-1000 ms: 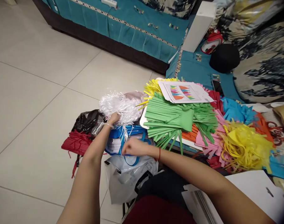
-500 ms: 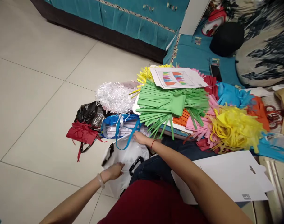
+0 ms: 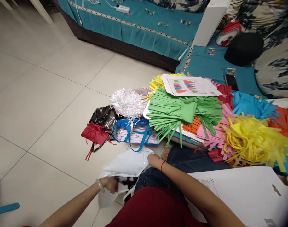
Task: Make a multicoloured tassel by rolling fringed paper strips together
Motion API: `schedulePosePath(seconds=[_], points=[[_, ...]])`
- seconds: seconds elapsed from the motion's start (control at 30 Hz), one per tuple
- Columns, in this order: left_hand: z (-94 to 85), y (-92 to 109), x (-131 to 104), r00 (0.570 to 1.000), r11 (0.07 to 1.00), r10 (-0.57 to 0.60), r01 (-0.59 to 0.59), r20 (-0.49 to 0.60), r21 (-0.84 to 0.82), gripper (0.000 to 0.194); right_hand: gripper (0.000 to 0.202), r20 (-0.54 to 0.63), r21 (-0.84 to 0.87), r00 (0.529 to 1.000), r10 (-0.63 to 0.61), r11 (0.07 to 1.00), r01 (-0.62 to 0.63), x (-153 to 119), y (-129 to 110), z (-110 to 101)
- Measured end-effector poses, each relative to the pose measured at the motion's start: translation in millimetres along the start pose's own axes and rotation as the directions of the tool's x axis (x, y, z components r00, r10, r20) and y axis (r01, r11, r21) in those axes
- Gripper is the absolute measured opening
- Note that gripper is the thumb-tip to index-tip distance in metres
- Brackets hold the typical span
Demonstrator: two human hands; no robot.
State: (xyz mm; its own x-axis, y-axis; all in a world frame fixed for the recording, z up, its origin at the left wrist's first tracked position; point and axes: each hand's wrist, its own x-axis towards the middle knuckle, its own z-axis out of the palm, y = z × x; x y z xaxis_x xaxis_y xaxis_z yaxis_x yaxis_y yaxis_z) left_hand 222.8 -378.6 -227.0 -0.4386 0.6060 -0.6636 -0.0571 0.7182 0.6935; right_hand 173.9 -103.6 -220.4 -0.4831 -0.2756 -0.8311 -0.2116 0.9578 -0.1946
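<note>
A white plastic bag (image 3: 127,164) with black parts is between my knees, above the floor, its upper side stretched. My right hand (image 3: 154,160) is closed on the bag's upper right edge, near my jeans. At the bag's lower left side my left hand (image 3: 110,184) is curled on it, slightly blurred, with the fingertips partly hidden. Just beyond the bag stands a blue bag (image 3: 114,134) filled with white flat packs (image 3: 134,132); its blue strap (image 3: 144,142) hangs toward me.
Green fringed paper (image 3: 172,107), a printed card (image 3: 191,85) and yellow streamers (image 3: 255,140) pile up at the right. White tinsel (image 3: 128,102), a black plastic bag (image 3: 102,116) and red fringe (image 3: 95,134) lie on the left. A white sheet (image 3: 243,189) is beside my right arm.
The white bag has tilted, its top edge moving away from the blue bag. My right hand has moved down and toward me with it; my left hand has moved lower. The view has shifted left.
</note>
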Motion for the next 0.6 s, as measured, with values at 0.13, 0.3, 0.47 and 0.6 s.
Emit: schedulePosePath(seconds=[0.13, 0.3, 0.47, 0.6], points=[[-68.9, 12, 46, 0.97, 0.994, -0.081, 0.061, -0.229, -0.092, 0.034, 0.035, 0.016, 0.085, 0.996, 0.092, 0.992, -0.093, 3, 12, -13], [-115.6, 34, 106, 0.826, 0.973, -0.223, 0.155, -0.518, -0.171, 0.039, 0.033, -0.043, 0.341, 0.987, 0.156, 0.931, -0.132, -4, 23, -13], [-70.8, 58, 137, 0.826, 0.952, -0.278, 0.167, -0.49, -0.258, 0.036, 0.029, -0.158, 0.709, 0.956, 0.248, 0.702, -0.064, 0, 25, -17], [-44.3, 54, 113, 0.857, 0.939, -0.272, 0.137, -0.437, -0.316, 0.036, 0.042, -0.131, 0.922, 0.954, 0.27, 0.387, 0.017, 7, 18, -25]])
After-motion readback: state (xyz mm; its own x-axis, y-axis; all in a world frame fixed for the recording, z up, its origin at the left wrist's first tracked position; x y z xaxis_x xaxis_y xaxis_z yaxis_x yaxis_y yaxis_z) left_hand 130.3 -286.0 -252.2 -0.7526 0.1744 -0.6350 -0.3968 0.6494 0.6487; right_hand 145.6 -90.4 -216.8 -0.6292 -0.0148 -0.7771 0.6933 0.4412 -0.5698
